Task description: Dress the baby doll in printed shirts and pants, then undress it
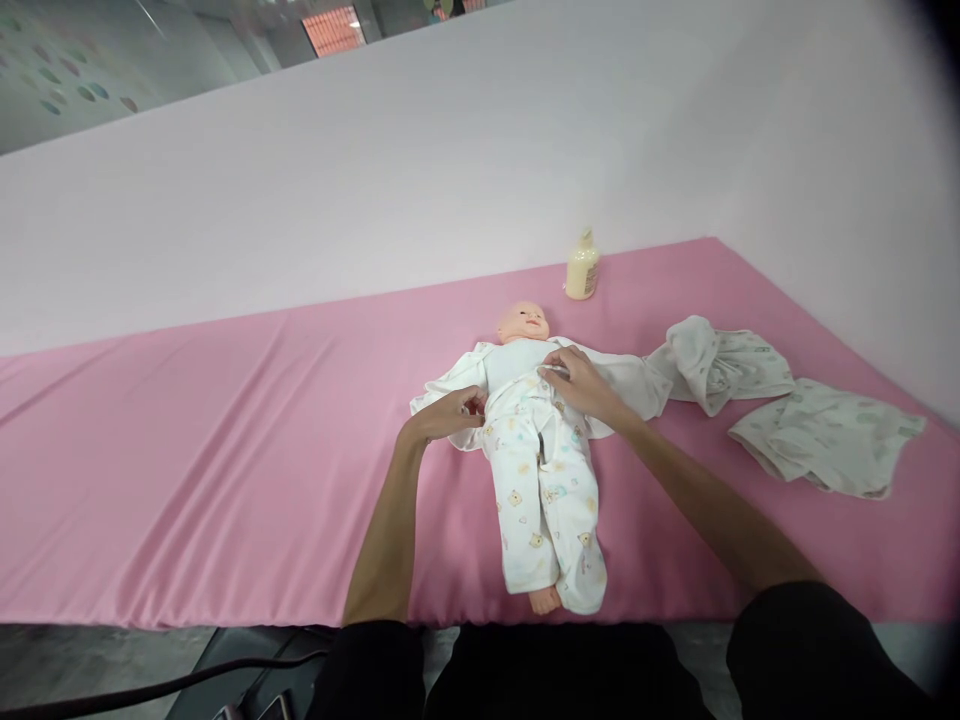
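Pink sheet bears bottle, clothes, doll; left hand, right hand at trousers; finger grip unclear.

A pink sheet covers a long flat surface, smooth in places, with long creases at nine o'clock from the doll, taking twelve as the side away from the wearer. The doll lies face up on the sheet, head toward twelve, feet toward six close to the near edge, in patterned white trousers. A white garment spreads over the sheet at its nine and three o'clock sides. A pale yellow pump bottle stands upright at one o'clock. A bunched white cloth lies at two o'clock, and a flatter patterned cloth at three.
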Motion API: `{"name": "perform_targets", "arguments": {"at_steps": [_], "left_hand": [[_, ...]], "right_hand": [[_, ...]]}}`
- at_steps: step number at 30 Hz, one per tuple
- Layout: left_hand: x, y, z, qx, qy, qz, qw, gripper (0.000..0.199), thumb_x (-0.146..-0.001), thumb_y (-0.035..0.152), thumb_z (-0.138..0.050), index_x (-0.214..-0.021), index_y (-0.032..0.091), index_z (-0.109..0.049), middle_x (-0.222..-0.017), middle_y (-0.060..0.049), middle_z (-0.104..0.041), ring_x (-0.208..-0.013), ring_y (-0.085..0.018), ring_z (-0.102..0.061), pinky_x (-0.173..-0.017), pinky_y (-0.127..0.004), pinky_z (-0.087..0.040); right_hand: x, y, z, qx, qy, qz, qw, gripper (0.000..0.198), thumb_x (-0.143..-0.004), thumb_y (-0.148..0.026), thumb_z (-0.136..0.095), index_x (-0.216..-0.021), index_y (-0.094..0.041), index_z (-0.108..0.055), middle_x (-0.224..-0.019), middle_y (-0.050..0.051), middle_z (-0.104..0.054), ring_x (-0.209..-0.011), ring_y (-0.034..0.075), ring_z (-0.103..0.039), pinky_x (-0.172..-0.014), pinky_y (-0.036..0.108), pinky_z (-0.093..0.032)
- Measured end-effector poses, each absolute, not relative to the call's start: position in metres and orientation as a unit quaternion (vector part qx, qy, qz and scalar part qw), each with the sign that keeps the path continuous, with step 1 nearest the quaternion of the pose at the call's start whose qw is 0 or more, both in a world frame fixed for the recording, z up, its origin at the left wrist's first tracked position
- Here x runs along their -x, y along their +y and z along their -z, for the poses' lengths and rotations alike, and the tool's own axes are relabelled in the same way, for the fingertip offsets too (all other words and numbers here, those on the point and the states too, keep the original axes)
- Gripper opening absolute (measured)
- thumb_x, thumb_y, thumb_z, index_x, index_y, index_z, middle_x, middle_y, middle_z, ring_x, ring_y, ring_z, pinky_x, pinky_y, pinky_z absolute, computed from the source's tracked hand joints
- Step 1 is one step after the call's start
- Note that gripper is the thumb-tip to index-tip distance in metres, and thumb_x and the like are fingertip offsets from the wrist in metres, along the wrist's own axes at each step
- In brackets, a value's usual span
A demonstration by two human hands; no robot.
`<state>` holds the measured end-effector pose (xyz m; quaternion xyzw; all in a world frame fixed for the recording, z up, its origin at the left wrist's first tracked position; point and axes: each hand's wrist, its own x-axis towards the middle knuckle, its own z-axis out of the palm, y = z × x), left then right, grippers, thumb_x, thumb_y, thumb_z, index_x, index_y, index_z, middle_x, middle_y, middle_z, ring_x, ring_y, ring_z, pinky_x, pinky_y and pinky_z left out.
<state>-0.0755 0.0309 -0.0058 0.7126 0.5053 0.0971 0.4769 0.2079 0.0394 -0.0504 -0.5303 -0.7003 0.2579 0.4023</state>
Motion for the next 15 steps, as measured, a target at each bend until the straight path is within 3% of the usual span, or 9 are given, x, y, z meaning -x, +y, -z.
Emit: {"name": "perform_targets", "arguments": {"at_steps": [4,10,15], "left_hand": [[0.075,0.034,0.009,-0.729,0.492,-0.084,0.468,0.012,-0.078,0.029,-0.063,-0.081,0.020,-0.057,-0.081,0.002,-0.053,-0.076,-0.012,-0.047,-0.065,-0.023,-0.035],[0.079,0.043,0.016,-0.691,0.466,-0.132,0.536,0.018,-0.079,0.028,-0.064,-0.095,0.021,-0.063,-0.091,0.001,-0.062,-0.086,-0.013,-0.055,-0.077,-0.024,-0.042],[0.070,0.057,0.042,-0.586,0.452,-0.232,0.631,0.010,-0.065,0.017,-0.061,-0.075,0.016,-0.057,-0.074,0.002,-0.052,-0.070,-0.009,-0.047,-0.066,-0.021,-0.039]], "right_hand": [[-0.207,0.041,0.053,0.522,-0.720,-0.234,0.393,0.020,-0.092,-0.038,-0.054,-0.103,-0.023,-0.060,-0.110,0.008,-0.062,-0.112,0.026,-0.055,-0.100,0.043,-0.044],[-0.211,0.042,0.052,0.503,-0.740,-0.235,0.380,0.017,-0.091,-0.032,-0.051,-0.104,-0.023,-0.058,-0.107,0.007,-0.062,-0.109,0.026,-0.055,-0.099,0.043,-0.043],[-0.213,0.044,0.053,0.502,-0.749,-0.245,0.357,0.021,-0.086,-0.026,-0.053,-0.106,-0.023,-0.058,-0.109,0.007,-0.060,-0.105,0.025,-0.057,-0.095,0.042,-0.045]]}}
